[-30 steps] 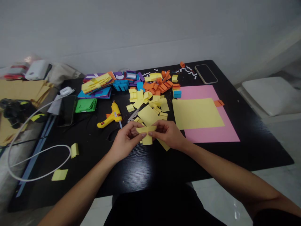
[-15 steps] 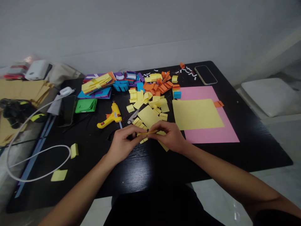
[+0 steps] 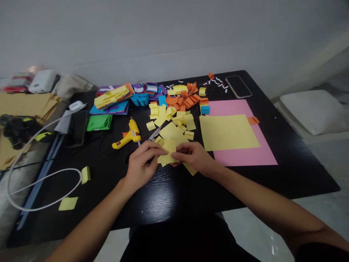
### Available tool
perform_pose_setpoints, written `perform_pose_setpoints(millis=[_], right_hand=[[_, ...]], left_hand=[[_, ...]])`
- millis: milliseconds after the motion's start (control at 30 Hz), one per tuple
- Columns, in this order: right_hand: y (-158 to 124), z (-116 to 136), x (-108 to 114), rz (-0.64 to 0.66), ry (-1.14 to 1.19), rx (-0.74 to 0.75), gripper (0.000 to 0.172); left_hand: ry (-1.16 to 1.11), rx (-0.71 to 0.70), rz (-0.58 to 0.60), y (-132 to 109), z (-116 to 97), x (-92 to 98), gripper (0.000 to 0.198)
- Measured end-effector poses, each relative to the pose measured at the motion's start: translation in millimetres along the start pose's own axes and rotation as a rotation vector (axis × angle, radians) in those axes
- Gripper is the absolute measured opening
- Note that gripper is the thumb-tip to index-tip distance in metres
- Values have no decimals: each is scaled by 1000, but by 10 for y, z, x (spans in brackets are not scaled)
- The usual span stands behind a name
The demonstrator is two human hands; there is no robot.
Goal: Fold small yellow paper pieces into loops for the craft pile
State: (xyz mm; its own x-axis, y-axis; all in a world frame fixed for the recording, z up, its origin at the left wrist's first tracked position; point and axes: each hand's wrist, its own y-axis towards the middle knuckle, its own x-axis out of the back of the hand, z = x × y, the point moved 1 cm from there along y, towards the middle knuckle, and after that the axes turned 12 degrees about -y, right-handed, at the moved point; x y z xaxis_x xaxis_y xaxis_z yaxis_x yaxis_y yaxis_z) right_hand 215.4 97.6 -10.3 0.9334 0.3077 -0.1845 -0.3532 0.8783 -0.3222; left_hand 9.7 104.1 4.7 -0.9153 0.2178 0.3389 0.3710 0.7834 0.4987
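Note:
Between my two hands is a small piece of yellow paper (image 3: pixel 169 153), its flat face turned toward me. My left hand (image 3: pixel 144 162) grips its left edge with the fingertips. On the other edge, my right hand (image 3: pixel 195 158) pinches it between thumb and fingers. Just behind the hands lie a larger yellow sheet (image 3: pixel 174 131) and a heap of folded yellow paper pieces (image 3: pixel 160 116). A pair of scissors (image 3: pixel 155 134) lies partly under the paper, its handles mostly hidden. Left of them is a yellow glue gun (image 3: pixel 131 134).
A yellow sheet (image 3: pixel 229 133) lies on a pink sheet (image 3: pixel 245 159) at right. Orange folded pieces (image 3: pixel 185 102) and a phone (image 3: pixel 238 87) are farther back. Green paper (image 3: pixel 99 122), a dark phone (image 3: pixel 77 127) and a looped white cable (image 3: pixel 43 209) are at left.
The yellow piece, seen edge-on between my fingers before, is now tilted up with its flat face showing. Both hands stay in nearly the same spot.

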Motion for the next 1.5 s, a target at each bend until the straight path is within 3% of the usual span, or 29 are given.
perform_pose_setpoints(millis=[100,200,333,833,1000,1367,1500], right_hand=[[10,-8,6,-77,-35,27,37],[24,-29,7,-114,-68,57,36],[23,-63,5,-128,-116,95,34],[-2,-46,7,-164,-186,110,34],[12,-16,13,-122,-160,105,33],[46,-35,72,-58,-192,55,29],[34,-49,54,-54,-223,71,25]], left_hand=[[-239,270,-42,13,21,-2,27],[-485,501,-3,27,26,-18,22],[-443,622,13,34,4,-54,14],[-275,604,-16,32,-31,-77,17],[-263,621,-40,35,-12,-71,17],[-314,626,-80,63,-6,-61,22],[-390,644,-36,67,-8,-63,28]])
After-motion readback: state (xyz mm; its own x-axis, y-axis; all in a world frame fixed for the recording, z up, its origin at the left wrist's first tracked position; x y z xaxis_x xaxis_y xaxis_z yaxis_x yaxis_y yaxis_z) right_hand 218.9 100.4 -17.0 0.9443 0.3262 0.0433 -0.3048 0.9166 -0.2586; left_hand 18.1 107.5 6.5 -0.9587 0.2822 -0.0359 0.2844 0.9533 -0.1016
